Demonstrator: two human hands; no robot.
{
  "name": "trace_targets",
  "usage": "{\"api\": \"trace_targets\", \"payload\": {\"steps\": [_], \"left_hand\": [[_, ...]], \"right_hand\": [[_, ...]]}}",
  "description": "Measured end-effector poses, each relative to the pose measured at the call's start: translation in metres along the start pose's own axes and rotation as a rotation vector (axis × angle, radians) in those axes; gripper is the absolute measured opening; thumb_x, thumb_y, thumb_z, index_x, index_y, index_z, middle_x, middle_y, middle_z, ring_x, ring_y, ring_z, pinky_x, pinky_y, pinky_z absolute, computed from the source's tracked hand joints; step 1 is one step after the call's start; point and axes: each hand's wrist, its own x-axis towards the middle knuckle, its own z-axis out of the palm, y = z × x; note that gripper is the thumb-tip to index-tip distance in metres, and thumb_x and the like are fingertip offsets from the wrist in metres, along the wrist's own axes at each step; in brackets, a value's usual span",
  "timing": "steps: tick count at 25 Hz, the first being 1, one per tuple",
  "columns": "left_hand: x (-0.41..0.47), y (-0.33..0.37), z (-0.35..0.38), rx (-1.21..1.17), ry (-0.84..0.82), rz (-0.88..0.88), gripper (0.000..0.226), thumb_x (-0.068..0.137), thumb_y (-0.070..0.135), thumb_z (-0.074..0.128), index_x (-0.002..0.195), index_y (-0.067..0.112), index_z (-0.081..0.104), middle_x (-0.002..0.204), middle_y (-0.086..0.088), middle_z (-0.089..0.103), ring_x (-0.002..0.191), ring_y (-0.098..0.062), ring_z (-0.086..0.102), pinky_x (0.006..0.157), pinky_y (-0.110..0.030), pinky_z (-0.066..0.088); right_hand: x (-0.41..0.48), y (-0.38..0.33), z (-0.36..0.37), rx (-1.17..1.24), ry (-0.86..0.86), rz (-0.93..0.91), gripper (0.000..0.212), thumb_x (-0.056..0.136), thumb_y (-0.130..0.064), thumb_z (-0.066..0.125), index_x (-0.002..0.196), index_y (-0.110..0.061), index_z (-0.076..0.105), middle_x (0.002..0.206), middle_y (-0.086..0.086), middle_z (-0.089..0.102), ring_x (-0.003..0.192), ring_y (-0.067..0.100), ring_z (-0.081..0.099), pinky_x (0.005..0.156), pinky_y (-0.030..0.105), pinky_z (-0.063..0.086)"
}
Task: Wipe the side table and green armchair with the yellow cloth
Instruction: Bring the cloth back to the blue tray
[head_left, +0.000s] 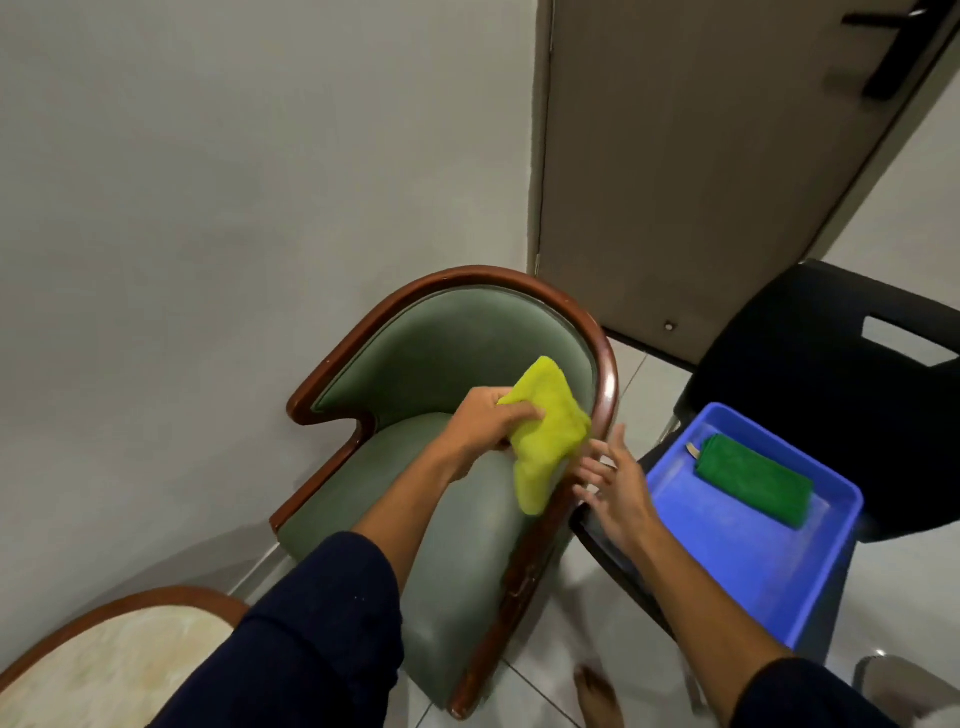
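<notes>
The green armchair (441, 358) with a curved brown wooden rim stands against the wall in the middle of the head view. My left hand (485, 418) grips the yellow cloth (545, 441) above the seat, near the right side of the backrest; the cloth hangs down toward the chair's right wooden arm. Just to the right of the cloth, my right hand (615, 480) is held with spread fingers and holds nothing. The side table (119, 670), pale-topped with a brown edge, shows at the bottom left corner.
A black chair (810, 358) at the right carries a blue tray (748, 566) with a folded green cloth (753, 478) in it. A closed door (701, 166) is behind the armchair. A bare foot (597, 691) stands on the tiled floor.
</notes>
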Motion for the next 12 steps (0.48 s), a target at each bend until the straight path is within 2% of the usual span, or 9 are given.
{"api": "trace_targets", "payload": {"steps": [2, 4, 6, 8, 9, 10, 12], "left_hand": [[0.012, 0.016, 0.028, -0.204, -0.109, -0.060, 0.010, 0.082, 0.013, 0.068, 0.091, 0.014, 0.072, 0.079, -0.004, 0.072, 0.072, -0.017, 0.068, 0.059, -0.025, 0.057], [0.033, 0.021, 0.067, -0.228, -0.154, -0.092, 0.012, 0.083, 0.014, 0.068, 0.094, 0.014, 0.072, 0.079, -0.002, 0.075, 0.073, -0.015, 0.071, 0.060, -0.026, 0.059], [0.054, 0.006, 0.110, -0.127, -0.106, -0.117, 0.008, 0.084, 0.012, 0.069, 0.092, 0.011, 0.071, 0.075, -0.005, 0.072, 0.068, -0.016, 0.068, 0.054, -0.024, 0.058], [0.073, -0.024, 0.154, 0.017, -0.072, -0.169, 0.010, 0.084, 0.012, 0.071, 0.091, 0.005, 0.070, 0.074, -0.011, 0.067, 0.067, -0.021, 0.062, 0.058, -0.029, 0.057], [0.084, -0.044, 0.178, 0.135, -0.067, -0.186, 0.013, 0.083, 0.015, 0.072, 0.089, 0.004, 0.070, 0.075, -0.013, 0.067, 0.068, -0.023, 0.061, 0.064, -0.033, 0.055], [0.093, -0.066, 0.198, 0.272, -0.067, -0.202, 0.016, 0.081, 0.019, 0.073, 0.089, 0.005, 0.071, 0.078, -0.017, 0.070, 0.070, -0.024, 0.063, 0.069, -0.036, 0.055], [0.103, -0.110, 0.235, 0.451, -0.076, -0.225, 0.027, 0.081, 0.022, 0.073, 0.104, 0.009, 0.072, 0.097, -0.019, 0.075, 0.088, -0.029, 0.069, 0.082, -0.036, 0.054]], "right_hand": [[-0.001, -0.015, -0.041, 0.166, -0.055, -0.022, 0.058, 0.086, -0.064, 0.049, 0.106, -0.016, 0.075, 0.109, 0.009, 0.074, 0.094, 0.028, 0.072, 0.078, 0.041, 0.060], [-0.003, -0.029, -0.088, 0.312, -0.121, -0.008, 0.059, 0.066, -0.064, 0.065, 0.101, -0.019, 0.079, 0.108, 0.010, 0.077, 0.096, 0.031, 0.073, 0.084, 0.054, 0.057], [0.000, -0.045, -0.142, 0.395, -0.139, 0.006, 0.078, 0.058, -0.071, 0.067, 0.114, -0.017, 0.073, 0.117, 0.012, 0.073, 0.106, 0.034, 0.070, 0.091, 0.056, 0.052], [0.006, -0.054, -0.194, 0.352, -0.095, 0.023, 0.086, 0.070, -0.073, 0.059, 0.129, -0.010, 0.061, 0.122, 0.013, 0.071, 0.112, 0.033, 0.067, 0.097, 0.052, 0.051], [0.015, -0.052, -0.221, 0.233, -0.031, 0.018, 0.076, 0.079, -0.063, 0.059, 0.130, -0.006, 0.058, 0.115, 0.012, 0.074, 0.105, 0.030, 0.070, 0.091, 0.048, 0.056], [0.025, -0.045, -0.242, 0.063, 0.063, 0.034, 0.061, 0.085, -0.045, 0.063, 0.128, -0.002, 0.057, 0.107, 0.012, 0.076, 0.093, 0.028, 0.074, 0.082, 0.042, 0.060], [0.046, -0.022, -0.276, -0.287, 0.256, 0.058, 0.037, 0.084, -0.007, 0.069, 0.119, 0.001, 0.061, 0.111, 0.022, 0.073, 0.083, 0.027, 0.071, 0.075, 0.037, 0.059]]}}
